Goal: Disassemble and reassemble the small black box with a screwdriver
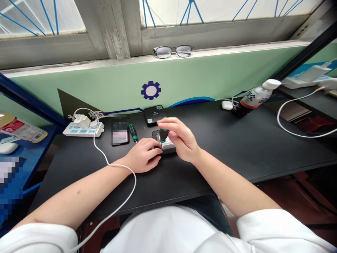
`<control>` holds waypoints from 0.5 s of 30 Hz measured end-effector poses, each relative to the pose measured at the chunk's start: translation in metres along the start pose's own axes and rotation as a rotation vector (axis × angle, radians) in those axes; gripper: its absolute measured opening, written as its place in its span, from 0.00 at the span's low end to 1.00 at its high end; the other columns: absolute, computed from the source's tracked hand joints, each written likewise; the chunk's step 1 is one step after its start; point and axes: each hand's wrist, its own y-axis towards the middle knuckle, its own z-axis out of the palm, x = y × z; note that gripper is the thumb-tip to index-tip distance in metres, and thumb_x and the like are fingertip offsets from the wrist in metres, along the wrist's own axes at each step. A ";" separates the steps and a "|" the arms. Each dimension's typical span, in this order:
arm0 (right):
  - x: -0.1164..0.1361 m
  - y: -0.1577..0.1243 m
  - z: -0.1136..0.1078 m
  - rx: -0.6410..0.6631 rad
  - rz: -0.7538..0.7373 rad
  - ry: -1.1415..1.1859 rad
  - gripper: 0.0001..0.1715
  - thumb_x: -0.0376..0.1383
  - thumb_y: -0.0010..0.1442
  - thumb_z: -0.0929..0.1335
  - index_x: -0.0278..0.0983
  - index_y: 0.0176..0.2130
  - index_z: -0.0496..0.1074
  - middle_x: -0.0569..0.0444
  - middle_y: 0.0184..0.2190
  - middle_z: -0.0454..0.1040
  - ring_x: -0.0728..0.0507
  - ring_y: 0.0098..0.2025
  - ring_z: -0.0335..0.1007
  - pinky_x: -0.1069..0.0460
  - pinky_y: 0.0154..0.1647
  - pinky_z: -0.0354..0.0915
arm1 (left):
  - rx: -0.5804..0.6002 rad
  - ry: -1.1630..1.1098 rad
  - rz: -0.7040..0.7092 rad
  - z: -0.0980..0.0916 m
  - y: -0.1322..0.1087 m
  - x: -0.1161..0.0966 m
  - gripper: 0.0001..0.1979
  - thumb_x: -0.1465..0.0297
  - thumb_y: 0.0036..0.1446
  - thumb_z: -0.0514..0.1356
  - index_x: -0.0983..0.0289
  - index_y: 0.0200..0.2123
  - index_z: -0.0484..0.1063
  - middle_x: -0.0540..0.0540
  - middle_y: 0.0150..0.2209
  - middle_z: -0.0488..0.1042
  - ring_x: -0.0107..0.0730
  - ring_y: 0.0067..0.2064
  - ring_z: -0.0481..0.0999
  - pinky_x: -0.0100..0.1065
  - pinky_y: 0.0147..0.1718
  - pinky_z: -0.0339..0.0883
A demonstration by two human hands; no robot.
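My right hand is closed around the green and black handle of a screwdriver, held upright with its shaft pointing down. Below it lies a small opened device with a dark casing and a silvery inside, partly covered by my hands. My left hand rests at the device's left side, its fingers curled against the edge and the fingertips near the screwdriver's tip. A second green and black screwdriver lies on the desk just beyond my left hand. Behind the device is a flat black cover with a small white label.
A phone and a white power strip lie on the left of the black desk. A white cable crosses over my left forearm. Right of centre stand a bottle and a white earphone case. Glasses rest on the sill.
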 end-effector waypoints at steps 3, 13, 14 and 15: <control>0.000 0.000 -0.001 -0.073 0.001 -0.070 0.22 0.32 0.76 0.60 0.48 0.56 0.79 0.48 0.50 0.72 0.43 0.45 0.76 0.44 0.41 0.79 | -0.002 0.015 0.002 0.001 0.000 0.000 0.07 0.72 0.68 0.60 0.61 0.45 0.79 0.62 0.48 0.80 0.45 0.51 0.81 0.46 0.48 0.76; 0.001 -0.002 0.002 -0.097 0.096 0.123 0.19 0.38 0.65 0.78 0.45 0.50 0.69 0.48 0.53 0.84 0.40 0.52 0.84 0.41 0.53 0.81 | 0.037 -0.012 -0.012 0.002 -0.001 0.001 0.08 0.73 0.69 0.59 0.61 0.47 0.78 0.61 0.49 0.81 0.45 0.52 0.81 0.47 0.50 0.77; 0.001 -0.003 0.003 -0.092 0.113 0.139 0.20 0.38 0.65 0.78 0.45 0.51 0.68 0.48 0.54 0.84 0.41 0.51 0.85 0.42 0.52 0.82 | 0.040 -0.014 -0.013 0.002 0.000 0.001 0.08 0.73 0.69 0.59 0.61 0.47 0.78 0.61 0.49 0.81 0.44 0.51 0.81 0.47 0.50 0.77; 0.001 -0.004 0.004 -0.083 0.131 0.155 0.20 0.38 0.68 0.76 0.45 0.53 0.67 0.47 0.56 0.84 0.42 0.51 0.85 0.42 0.51 0.82 | 0.048 -0.018 -0.019 0.002 0.000 0.001 0.08 0.72 0.69 0.59 0.61 0.47 0.78 0.61 0.48 0.81 0.44 0.51 0.81 0.47 0.50 0.77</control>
